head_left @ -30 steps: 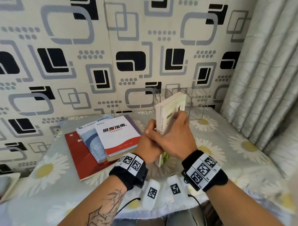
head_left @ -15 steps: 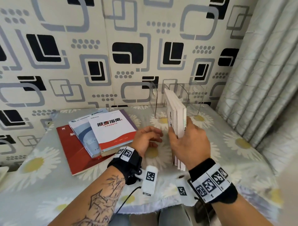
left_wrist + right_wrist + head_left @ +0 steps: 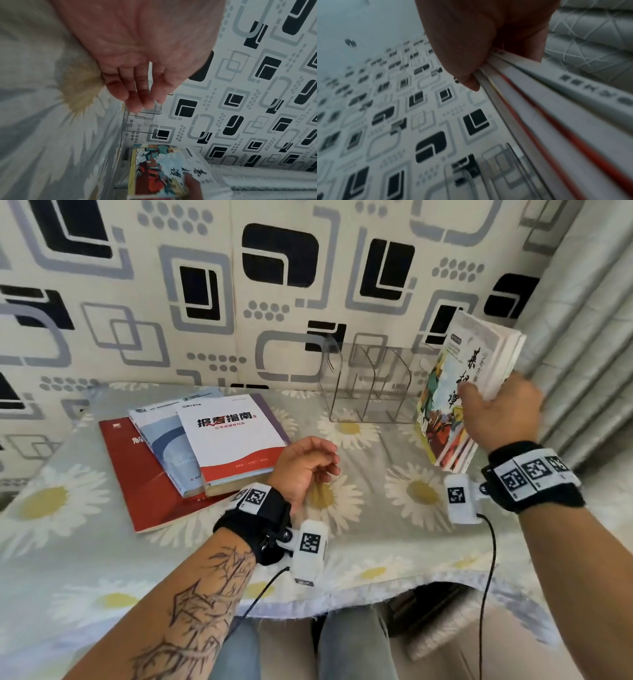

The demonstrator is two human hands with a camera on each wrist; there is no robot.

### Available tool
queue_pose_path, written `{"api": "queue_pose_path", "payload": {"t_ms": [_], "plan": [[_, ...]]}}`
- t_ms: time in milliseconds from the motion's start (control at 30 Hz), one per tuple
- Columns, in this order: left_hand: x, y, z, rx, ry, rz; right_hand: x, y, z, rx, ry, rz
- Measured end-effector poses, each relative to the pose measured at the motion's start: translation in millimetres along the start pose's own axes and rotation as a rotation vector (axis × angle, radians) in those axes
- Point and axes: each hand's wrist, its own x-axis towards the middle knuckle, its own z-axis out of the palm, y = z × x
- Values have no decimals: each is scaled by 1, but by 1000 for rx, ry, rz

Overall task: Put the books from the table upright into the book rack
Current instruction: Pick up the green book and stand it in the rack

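Note:
My right hand (image 3: pixel 496 409) grips a bundle of thin illustrated books (image 3: pixel 455 392) upright, tilted, just right of the clear acrylic book rack (image 3: pixel 370 385) by the wall. In the right wrist view my thumb (image 3: pixel 464 65) pinches the books (image 3: pixel 556 121) above the rack (image 3: pixel 496 169). My left hand (image 3: pixel 308 463) hovers over the table with loosely curled fingers and holds nothing; its palm (image 3: pixel 145 54) fills the left wrist view, with the rack (image 3: pixel 140 121) and the held books (image 3: pixel 163 173) beyond. A stack of three books lies flat at the left: white-and-red one (image 3: pixel 233 436), blue one (image 3: pixel 164 440), red one (image 3: pixel 137 481).
The table wears a daisy-print cloth (image 3: pixel 411 501). A patterned wall (image 3: pixel 239 285) runs behind it and a grey curtain (image 3: pixel 582 320) hangs at the right, close to the held books. My legs (image 3: pixel 342 645) show under the table's front edge.
My right hand has carried the books from the table's middle to the right, beside the rack. My left hand let go of them and has drawn back to the left.

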Motion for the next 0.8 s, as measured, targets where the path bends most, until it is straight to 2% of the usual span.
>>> {"api": "queue_pose_path", "payload": {"t_ms": [167,500,800], "plan": [[2,-2,-2,-31,-4,-9,27,11,37,-16,-57,27],[3,-1,-2,-38,-13,2,65,2,100,4,-105,8],[7,-5,-4,-23,-30,16,68,12,130,154,-119,6]]}}
